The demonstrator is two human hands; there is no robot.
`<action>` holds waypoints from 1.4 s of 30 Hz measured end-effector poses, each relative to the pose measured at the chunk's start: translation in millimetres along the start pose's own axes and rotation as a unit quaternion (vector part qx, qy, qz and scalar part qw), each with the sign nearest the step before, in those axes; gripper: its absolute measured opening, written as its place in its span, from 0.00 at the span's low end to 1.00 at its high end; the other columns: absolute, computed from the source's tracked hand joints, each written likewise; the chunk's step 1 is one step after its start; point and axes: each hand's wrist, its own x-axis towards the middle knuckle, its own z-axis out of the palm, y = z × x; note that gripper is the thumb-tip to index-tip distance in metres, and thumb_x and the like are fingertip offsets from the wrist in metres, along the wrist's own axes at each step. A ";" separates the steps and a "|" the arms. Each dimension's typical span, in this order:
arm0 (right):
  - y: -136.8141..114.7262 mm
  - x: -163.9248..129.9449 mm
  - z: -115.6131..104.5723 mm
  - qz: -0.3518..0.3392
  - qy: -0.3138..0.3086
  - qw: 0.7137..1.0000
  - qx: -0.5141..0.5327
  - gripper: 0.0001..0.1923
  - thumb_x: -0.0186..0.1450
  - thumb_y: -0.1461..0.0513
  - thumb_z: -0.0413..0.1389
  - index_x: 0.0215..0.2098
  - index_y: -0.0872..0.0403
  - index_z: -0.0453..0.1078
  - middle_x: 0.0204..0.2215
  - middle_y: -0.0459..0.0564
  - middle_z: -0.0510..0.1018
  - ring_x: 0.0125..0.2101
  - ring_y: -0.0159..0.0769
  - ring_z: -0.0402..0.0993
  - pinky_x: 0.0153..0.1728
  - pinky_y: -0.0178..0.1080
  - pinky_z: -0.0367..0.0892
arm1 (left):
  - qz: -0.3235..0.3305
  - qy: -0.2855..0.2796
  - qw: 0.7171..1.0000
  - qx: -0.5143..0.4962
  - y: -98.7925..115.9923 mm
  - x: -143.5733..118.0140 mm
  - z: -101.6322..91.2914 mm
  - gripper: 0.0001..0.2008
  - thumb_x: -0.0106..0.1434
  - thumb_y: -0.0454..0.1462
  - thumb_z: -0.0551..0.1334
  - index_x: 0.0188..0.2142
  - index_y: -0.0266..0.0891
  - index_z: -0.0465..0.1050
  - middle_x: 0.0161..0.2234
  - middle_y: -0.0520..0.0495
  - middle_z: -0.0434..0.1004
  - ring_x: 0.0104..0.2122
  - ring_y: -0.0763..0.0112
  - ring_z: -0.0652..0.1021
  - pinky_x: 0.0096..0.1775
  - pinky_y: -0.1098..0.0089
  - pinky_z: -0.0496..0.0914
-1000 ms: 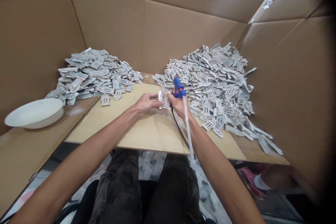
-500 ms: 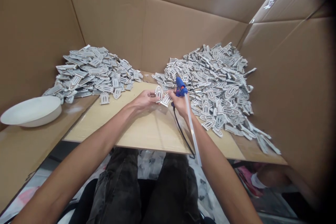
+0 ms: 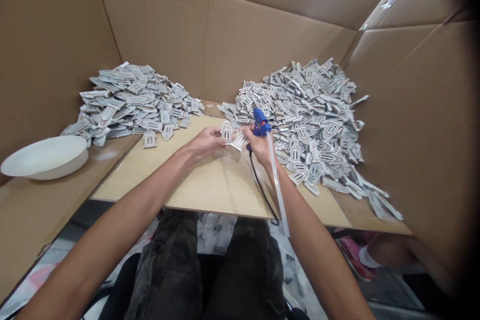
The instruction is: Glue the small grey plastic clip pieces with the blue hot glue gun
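Left hand [image 3: 208,143] pinches one cutout [image 3: 226,132]; right hand [image 3: 258,148] pinches a second cutout [image 3: 239,141], eight o'clock from the clasped glue gun [image 3: 260,121]; that crowded grip might slip

The left piece [image 3: 226,132], edge-on in the left fingers [image 3: 215,132] a second ago, now shows its broad side; the right piece [image 3: 239,140] has tilted toward the right fingers [image 3: 249,134].

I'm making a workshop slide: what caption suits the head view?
Left hand holds a window-shaped piece; right hand grips a second piece and a blue glue gun, before two piles.
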 end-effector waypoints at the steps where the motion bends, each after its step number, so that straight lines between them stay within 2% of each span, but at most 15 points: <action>1: 0.3 0.0 -0.3 -0.002 -0.001 1.000 0.000 0.16 0.59 0.51 0.66 0.32 0.51 0.68 0.33 0.48 0.81 0.29 0.34 0.69 0.28 0.37 0.66 | 0.002 -0.004 1.000 0.005 0.4 -0.2 0.1 0.17 0.46 0.25 0.72 0.39 0.30 0.83 0.37 0.41 0.84 0.33 0.68 0.80 0.37 0.68 0.73; 5: 1.4 0.2 -1.7 -0.005 -0.008 1.000 -0.007 0.16 0.60 0.50 0.65 0.33 0.51 0.68 0.35 0.49 0.81 0.31 0.35 0.71 0.30 0.37 0.67 | 0.023 -0.015 0.997 0.067 -3.0 2.6 -1.6 0.15 0.48 0.28 0.73 0.38 0.32 0.82 0.36 0.42 0.83 0.33 0.67 0.79 0.37 0.68 0.72; 8: 0.6 -0.1 -1.7 -0.002 -0.010 1.000 -0.019 0.17 0.60 0.49 0.65 0.33 0.50 0.68 0.36 0.50 0.82 0.32 0.36 0.72 0.29 0.37 0.68 | 0.060 0.029 0.983 0.171 -11.4 5.8 -5.5 0.12 0.52 0.32 0.71 0.38 0.35 0.79 0.35 0.44 0.82 0.33 0.65 0.78 0.37 0.67 0.71; 11: -0.1 -0.8 -1.2 0.005 -0.010 1.000 -0.026 0.17 0.60 0.48 0.64 0.34 0.50 0.69 0.36 0.50 0.82 0.32 0.37 0.72 0.28 0.37 0.67 | 0.133 0.093 0.938 0.305 -17.7 5.3 -10.0 0.10 0.55 0.33 0.69 0.38 0.38 0.77 0.36 0.45 0.80 0.37 0.62 0.77 0.41 0.64 0.70; 14: 0.1 -1.1 -0.9 0.005 -0.010 1.000 -0.024 0.16 0.60 0.49 0.64 0.35 0.51 0.70 0.37 0.50 0.82 0.32 0.36 0.72 0.28 0.37 0.67 | 0.181 0.128 0.892 0.395 -15.5 0.4 -10.6 0.13 0.53 0.31 0.68 0.40 0.39 0.77 0.42 0.42 0.80 0.44 0.57 0.76 0.48 0.61 0.70; 16: -0.5 -1.1 -0.9 0.003 -0.009 1.000 -0.027 0.15 0.60 0.49 0.63 0.35 0.51 0.71 0.36 0.50 0.82 0.32 0.36 0.73 0.30 0.37 0.69 | 0.200 0.130 0.877 0.416 -10.4 -4.2 -7.1 0.17 0.51 0.30 0.68 0.42 0.39 0.77 0.46 0.41 0.79 0.49 0.54 0.75 0.52 0.59 0.69; 18: -2.1 -1.4 -0.8 -0.007 -0.006 0.999 -0.040 0.14 0.60 0.50 0.62 0.34 0.52 0.73 0.34 0.50 0.82 0.33 0.37 0.73 0.34 0.39 0.70 | 0.218 0.100 0.877 0.416 -5.4 -8.8 -0.9 0.19 0.52 0.31 0.68 0.45 0.39 0.77 0.47 0.42 0.79 0.50 0.54 0.75 0.53 0.60 0.68; 22: -6.5 -4.7 1.2 -0.031 0.014 0.997 -0.068 0.12 0.60 0.52 0.61 0.35 0.53 0.76 0.34 0.51 0.82 0.34 0.39 0.75 0.41 0.42 0.71 | 0.234 0.041 0.879 0.414 -3.3 -14.0 12.5 0.19 0.58 0.41 0.72 0.47 0.38 0.76 0.42 0.44 0.78 0.43 0.59 0.76 0.47 0.63 0.68; 25: -7.5 -9.4 4.7 -0.051 0.026 0.995 -0.078 0.13 0.61 0.53 0.62 0.39 0.52 0.74 0.37 0.52 0.83 0.35 0.39 0.77 0.42 0.41 0.71 | 0.233 0.049 0.867 0.437 -8.2 -11.9 17.2 0.19 0.56 0.45 0.75 0.43 0.38 0.76 0.38 0.44 0.78 0.40 0.59 0.75 0.45 0.63 0.68; 28: -7.3 -14.1 8.2 -0.074 0.018 0.993 -0.093 0.13 0.64 0.51 0.62 0.39 0.51 0.71 0.36 0.50 0.83 0.35 0.39 0.77 0.42 0.41 0.71 | 0.239 0.075 0.857 0.451 -12.6 -7.2 17.2 0.12 0.57 0.40 0.73 0.37 0.39 0.76 0.37 0.44 0.78 0.41 0.57 0.74 0.47 0.61 0.67; 31: -8.8 -16.2 9.5 -0.085 0.012 0.992 -0.092 0.16 0.66 0.48 0.63 0.39 0.50 0.70 0.35 0.49 0.82 0.33 0.38 0.76 0.41 0.40 0.70 | 0.235 0.095 0.871 0.421 -12.8 -3.8 15.3 0.09 0.55 0.36 0.74 0.34 0.40 0.77 0.36 0.43 0.78 0.41 0.56 0.74 0.49 0.60 0.67; 34: -13.4 -13.4 8.4 -0.070 -0.002 0.996 -0.052 0.23 0.66 0.41 0.63 0.41 0.51 0.72 0.37 0.50 0.82 0.35 0.39 0.78 0.40 0.41 0.72 | 0.188 0.074 0.931 0.305 -10.2 -0.8 11.7 0.12 0.53 0.40 0.77 0.34 0.38 0.80 0.36 0.43 0.79 0.38 0.60 0.75 0.46 0.62 0.68; 37: -19.8 -7.4 5.8 -0.035 -0.037 0.999 0.013 0.33 0.66 0.31 0.56 0.43 0.50 0.74 0.41 0.53 0.82 0.38 0.41 0.81 0.37 0.42 0.75 | 0.105 0.007 0.985 0.137 -7.6 2.7 6.3 0.19 0.53 0.46 0.79 0.38 0.35 0.82 0.36 0.43 0.81 0.35 0.64 0.75 0.40 0.64 0.68; 39: -23.7 -4.1 3.3 -0.026 -0.056 0.997 0.045 0.37 0.64 0.27 0.52 0.42 0.49 0.74 0.43 0.54 0.82 0.40 0.42 0.82 0.35 0.42 0.76 | 0.067 -0.022 0.997 0.035 -6.4 4.2 3.5 0.21 0.53 0.48 0.79 0.38 0.35 0.83 0.36 0.43 0.81 0.34 0.66 0.76 0.39 0.66 0.69; 42: -27.6 -2.9 -0.9 -0.020 -0.066 0.996 0.061 0.40 0.61 0.25 0.53 0.43 0.48 0.74 0.45 0.55 0.82 0.43 0.43 0.82 0.33 0.40 0.76 | 0.034 -0.022 0.997 -0.070 -5.2 5.1 2.3 0.18 0.55 0.46 0.79 0.37 0.35 0.82 0.36 0.42 0.81 0.35 0.67 0.76 0.39 0.66 0.71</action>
